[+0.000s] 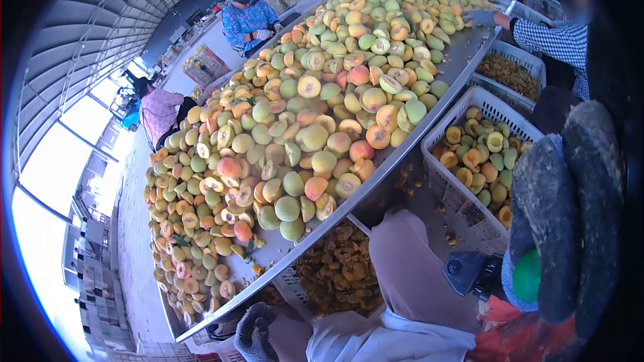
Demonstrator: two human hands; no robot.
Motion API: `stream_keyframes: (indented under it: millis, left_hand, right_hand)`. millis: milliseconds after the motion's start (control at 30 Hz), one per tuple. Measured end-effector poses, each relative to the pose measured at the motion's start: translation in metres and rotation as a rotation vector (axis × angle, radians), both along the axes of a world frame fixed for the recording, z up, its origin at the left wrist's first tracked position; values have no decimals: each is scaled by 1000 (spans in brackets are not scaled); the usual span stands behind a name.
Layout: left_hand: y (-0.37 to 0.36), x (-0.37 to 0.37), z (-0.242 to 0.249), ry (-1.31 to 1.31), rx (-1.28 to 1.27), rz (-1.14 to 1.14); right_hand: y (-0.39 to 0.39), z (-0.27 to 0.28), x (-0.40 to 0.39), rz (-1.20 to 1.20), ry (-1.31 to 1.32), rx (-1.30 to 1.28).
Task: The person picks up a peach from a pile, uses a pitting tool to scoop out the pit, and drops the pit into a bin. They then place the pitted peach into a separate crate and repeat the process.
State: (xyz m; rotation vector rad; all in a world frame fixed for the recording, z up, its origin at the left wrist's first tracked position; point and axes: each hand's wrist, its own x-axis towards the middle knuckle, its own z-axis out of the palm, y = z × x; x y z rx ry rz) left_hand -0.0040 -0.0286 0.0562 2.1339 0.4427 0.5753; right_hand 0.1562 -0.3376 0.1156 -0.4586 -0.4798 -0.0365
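Note:
My right hand (560, 221) is raised close to the camera at the right, in a dirty, dark-coated glove with its fingers bent. A rounded green thing (526, 275) shows against the glove, partly covered by the fingers. Beside it sits a small black device (464, 272) on a strap. Low in the view, my left hand (255, 335) wears a grey glove with dark fingers; these are curled, and what is inside is hidden. It is just below the front edge of a metal table (268, 253), heaped with whole and halved apricots (295, 141).
A white crate (463, 194) of apricot halves stands right of the table, with another crate (513, 74) behind it. Darker fruit pieces (342, 271) fill a container below the table edge. A co-worker's gloved hand (481, 18) reaches the heap; other people (248, 20) work around it.

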Motion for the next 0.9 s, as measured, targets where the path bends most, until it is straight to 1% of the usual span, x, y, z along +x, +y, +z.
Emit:
stream_keyframes:
  millis: [67,133,200,233,300,367,400,433,467,500,533,567,633,667,700,733,800,833,900]
  left_hand:
    - [-4,-10,-9,-40,-72,19]
    - [14,-29,2,-38,-118,42]
    - [31,-38,-4,-16,-264,101]
    - [42,-37,-8,-20,-261,107]
    - [58,-24,-18,-124,-279,89]
    - [66,-8,-15,-181,-318,96]
    - [86,1,-33,-189,-331,103]
    - [119,18,-64,-199,-374,84]
    - [139,30,-84,-207,-418,66]
    - [134,50,-73,-114,-500,110]
    - [130,70,-61,-15,-580,155]
    - [146,92,-100,-151,-191,28]
    - [120,135,-68,94,-588,180]
    - [121,152,-84,85,-508,130]
    - [122,172,-97,99,-413,99]
    - [122,186,-105,133,-509,43]
    - [144,222,-177,160,-188,88]
    - [137,226,-173,163,-197,87]
    - [117,229,-143,316,-142,160]
  right_hand:
    - [7,9,-7,6,-48,11]
    - [16,24,-13,9,-100,50]
    - [25,41,-18,18,-160,95]
    - [30,48,-20,20,-186,102]
    - [39,59,-23,30,-227,108]
    - [49,64,-25,60,-226,114]
    - [56,64,-27,84,-200,106]
    - [65,57,-27,109,-134,84]
    - [71,47,-28,145,-20,29]
    - [82,30,-28,179,118,-76]
    - [87,9,-27,283,222,-301]
    - [95,-22,-29,388,330,-526]
    - [121,-75,-36,632,504,-631]
    - [129,-95,-42,642,518,-638]
    - [136,-111,-48,757,596,-648]
    - [140,-122,-52,868,671,-656]
    - [147,-134,-56,901,683,-669]
    - [149,-138,-58,933,686,-675]
    - [153,-149,-58,916,665,-718]
